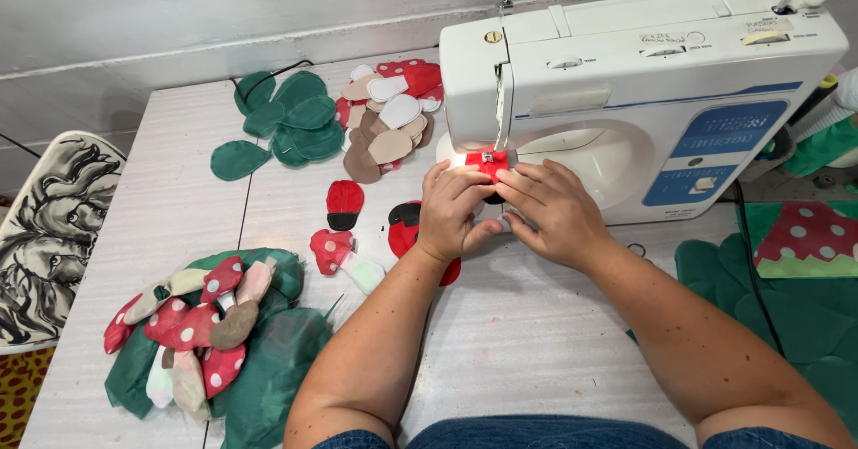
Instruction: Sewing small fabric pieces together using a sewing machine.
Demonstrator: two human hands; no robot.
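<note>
- Red fabric piece [489,161] lies lit under the needle of the white sewing machine [643,83], at the far middle of the pale table [527,342].
- Left hand [454,209] presses on the near left edge of the piece, fingers curled down on it; the right hand [552,209] lies just beside, fingertips flat on the piece's right edge. Neither hand is clenched; both pin the cloth rather than lift it.
- Partly under the left wrist sits a red and black cut-out [407,226]; a smaller red and black one [344,205] lies just to its left, and a red spotted piece with a pale stem [344,254] lies nearer.
- Farther back, green leaf shapes [290,123] lie beside a heap of beige, white and red pieces [389,118].
- At the near left, a pile of spotted red and beige shapes [192,324] rests on green cloth [268,369].
- Right of the machine, more green cloth and a red spotted patch [809,239] are cut off by the frame edge.
- A black cord [749,261] runs down from the machine's right side.
- The hands cover most of the red piece, so its shape is hard to make out; the needle itself is hidden behind the machine's head.
</note>
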